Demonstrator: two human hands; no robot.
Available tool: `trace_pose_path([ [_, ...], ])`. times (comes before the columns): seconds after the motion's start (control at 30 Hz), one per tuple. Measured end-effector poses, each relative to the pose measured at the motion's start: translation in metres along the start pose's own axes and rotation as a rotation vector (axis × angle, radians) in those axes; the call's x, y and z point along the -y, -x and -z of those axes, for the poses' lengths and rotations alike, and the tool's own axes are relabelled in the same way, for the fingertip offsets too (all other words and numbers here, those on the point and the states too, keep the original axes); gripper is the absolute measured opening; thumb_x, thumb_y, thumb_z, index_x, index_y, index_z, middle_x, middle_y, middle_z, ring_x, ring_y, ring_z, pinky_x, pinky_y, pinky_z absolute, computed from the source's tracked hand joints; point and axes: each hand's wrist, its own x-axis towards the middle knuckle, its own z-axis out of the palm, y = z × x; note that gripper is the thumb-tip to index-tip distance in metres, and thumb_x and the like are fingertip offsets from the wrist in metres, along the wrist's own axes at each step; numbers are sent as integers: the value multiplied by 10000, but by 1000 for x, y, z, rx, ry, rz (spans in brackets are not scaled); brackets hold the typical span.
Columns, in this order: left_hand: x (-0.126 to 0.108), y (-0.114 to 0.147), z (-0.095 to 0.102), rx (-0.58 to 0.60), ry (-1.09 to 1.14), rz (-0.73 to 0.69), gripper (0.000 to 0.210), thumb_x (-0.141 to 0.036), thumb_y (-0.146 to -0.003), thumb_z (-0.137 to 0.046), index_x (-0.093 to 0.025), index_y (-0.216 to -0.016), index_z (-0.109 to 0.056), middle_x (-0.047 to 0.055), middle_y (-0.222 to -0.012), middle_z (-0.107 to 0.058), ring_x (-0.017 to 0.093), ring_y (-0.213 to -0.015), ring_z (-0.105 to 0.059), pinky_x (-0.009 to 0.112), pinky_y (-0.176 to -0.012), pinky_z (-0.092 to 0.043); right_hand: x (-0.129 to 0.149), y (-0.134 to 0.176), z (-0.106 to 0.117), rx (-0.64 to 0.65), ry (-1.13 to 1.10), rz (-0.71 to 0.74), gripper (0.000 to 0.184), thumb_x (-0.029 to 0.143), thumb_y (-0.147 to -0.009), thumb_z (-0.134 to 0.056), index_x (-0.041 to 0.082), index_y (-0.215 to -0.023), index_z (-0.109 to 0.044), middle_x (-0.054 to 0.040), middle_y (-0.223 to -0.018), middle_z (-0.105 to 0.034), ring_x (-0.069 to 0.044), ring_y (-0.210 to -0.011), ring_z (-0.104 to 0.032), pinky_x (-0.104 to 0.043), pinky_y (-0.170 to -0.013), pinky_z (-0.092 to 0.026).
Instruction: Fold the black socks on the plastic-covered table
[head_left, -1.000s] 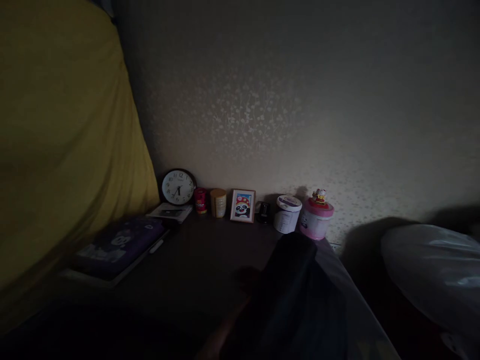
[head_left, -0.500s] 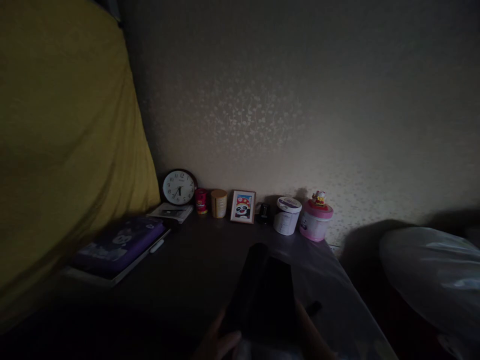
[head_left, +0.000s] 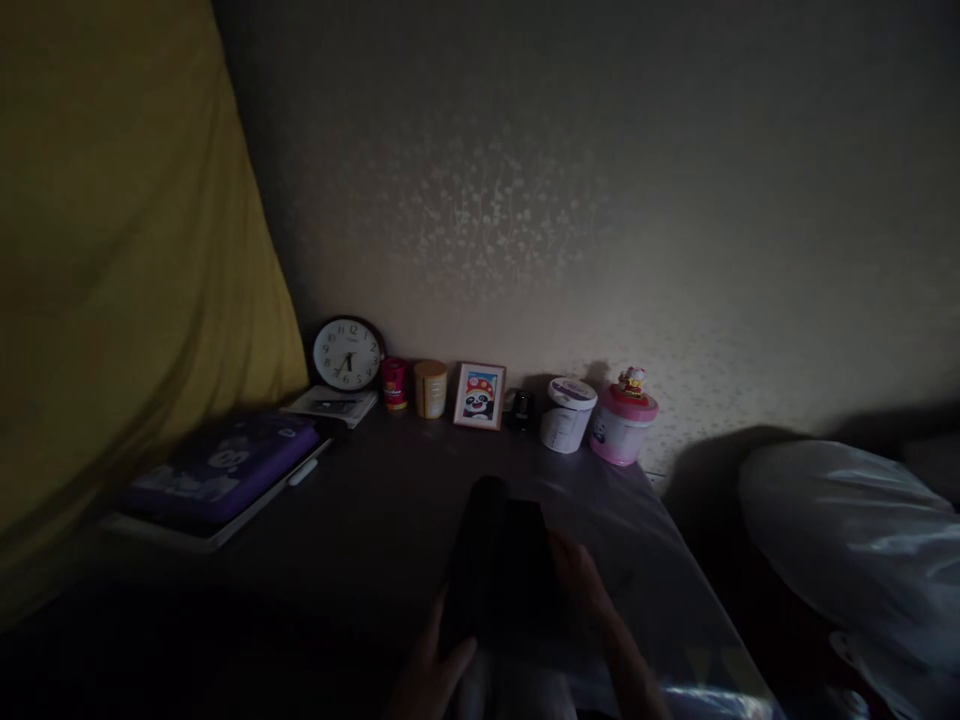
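Black and deep in shadow, the case-like object [head_left: 502, 570] is now lower and farther left in view than a second ago, over the table [head_left: 607, 500]; contact is unclear. The left hand [head_left: 435, 665] clasps its left side, the right hand [head_left: 576, 570] its right edge, suggesting steadier two-handed handling.

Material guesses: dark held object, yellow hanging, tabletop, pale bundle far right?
Dark object: looks matte black; too dark to tell plastic from fabric.
Yellow hanging: likely soft matte cloth; draped folds.
Tabletop: glossy, perhaps plastic-covered; glare near the picture's bottom.
Pale bundle: probably thin, shiny plastic film; creased highlights.
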Motion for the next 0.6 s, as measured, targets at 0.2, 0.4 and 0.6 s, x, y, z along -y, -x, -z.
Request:
trace_pose_path([
  [0.2, -2, 3, -2, 12, -49, -11, 720, -321, -800, -529, -117, -1431, -247, 108, -1524, -268, 200, -1413, -197, 325, -1158, -152, 27, 28, 1, 11, 100, -69, 414, 451, -840, -389, 185, -932, -693, -116, -927, -724, -262, -865, -674, -315, -730, -482],
  [0.4, 3, 1, -7, 25, -92, -19, 727, -301, -824, -482, -120, -1456, -173, 97, -1539, -226, 180, -1418, -178, 319, -1155, -147, 32, 39, -11, 5, 72, -105, 458, 433, -750, -523, 136, -1071, -659, -113, -866, -723, -262, -779, -678, -334, -697, -499],
  [0.6, 3, 1, -10, 19, -227, -78, 754, -289, -807, -472, -99, -1464, -154, 95, -1548, -191, 178, -1423, -161, 320, -1155, -140, 57, 19, -23, 30, -209, -87, 462, 447, -705, -591, 120, -1019, -684, -56, -735, -703, -203, -678, -641, -295, -609, -496],
])
